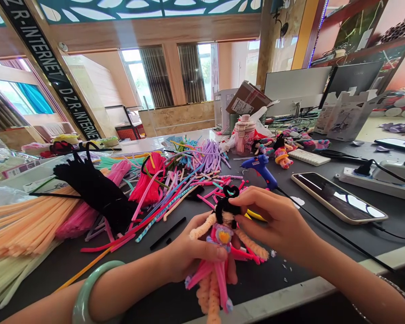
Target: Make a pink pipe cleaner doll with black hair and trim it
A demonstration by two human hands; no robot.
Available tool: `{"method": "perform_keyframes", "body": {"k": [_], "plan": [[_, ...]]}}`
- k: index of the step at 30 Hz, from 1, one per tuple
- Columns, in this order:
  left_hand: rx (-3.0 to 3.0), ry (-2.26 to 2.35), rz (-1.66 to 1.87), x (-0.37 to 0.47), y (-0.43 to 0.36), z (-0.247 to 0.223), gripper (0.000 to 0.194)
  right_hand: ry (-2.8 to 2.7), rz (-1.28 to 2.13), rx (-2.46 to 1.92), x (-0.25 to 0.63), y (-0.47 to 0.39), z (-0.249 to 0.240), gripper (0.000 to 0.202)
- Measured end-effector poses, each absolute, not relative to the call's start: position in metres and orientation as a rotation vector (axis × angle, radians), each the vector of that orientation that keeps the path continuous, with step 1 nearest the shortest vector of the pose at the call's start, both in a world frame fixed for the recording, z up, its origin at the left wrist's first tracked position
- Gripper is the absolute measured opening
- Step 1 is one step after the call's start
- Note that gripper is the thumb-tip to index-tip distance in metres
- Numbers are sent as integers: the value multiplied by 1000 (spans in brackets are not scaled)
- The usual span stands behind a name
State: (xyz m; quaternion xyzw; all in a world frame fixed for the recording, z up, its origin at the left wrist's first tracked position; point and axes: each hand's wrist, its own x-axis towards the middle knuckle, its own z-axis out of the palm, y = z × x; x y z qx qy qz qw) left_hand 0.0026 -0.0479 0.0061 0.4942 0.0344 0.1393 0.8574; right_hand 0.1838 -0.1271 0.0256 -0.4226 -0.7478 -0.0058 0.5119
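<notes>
A pipe cleaner doll (222,234) with black hair, peach arms and legs and a pink dress is held upright over the table's front edge. My left hand (197,247) wraps round its body, thumb across the dress below a yellow-centred flower. At the head, my right hand (273,216) pinches the black hair (227,208) between thumb and fingertips. A loop of black pipe cleaner stands up from the top of the head. Part of the doll's back is hidden by my left fingers.
Bundles of black (97,193), peach (30,220) and pink pipe cleaners (148,180) cover the left. A blue glue gun (261,170) lies behind my right hand, its cord running right. Also there are a phone (339,198), a power strip (384,182) and a pink bottle (244,135).
</notes>
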Motion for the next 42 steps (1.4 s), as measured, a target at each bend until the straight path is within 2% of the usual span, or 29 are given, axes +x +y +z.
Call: {"method": "perform_keyframes", "body": {"k": [7,13,19,25,33,39,42], "plan": [[1047,124,265,3,-45,6,43,-1909,-55,-1011,188,-129,28,30],[1082,75,284,1,-47,7,37,-1910,-164,-1014,188,-127,28,26],[1093,27,251,5,-45,0,54,-1855,-288,-1022,183,-127,27,23],[1062,156,355,3,-54,8,49,-1783,-364,-1064,176,-127,22,18],[1145,219,288,4,-51,6,52,-1764,-440,-1071,172,-128,15,21],[1201,224,292,2,-58,14,50,-1846,-342,-995,179,-128,22,16],[1245,192,285,2,-59,15,52,-1905,-259,-948,181,-129,24,21]]}}
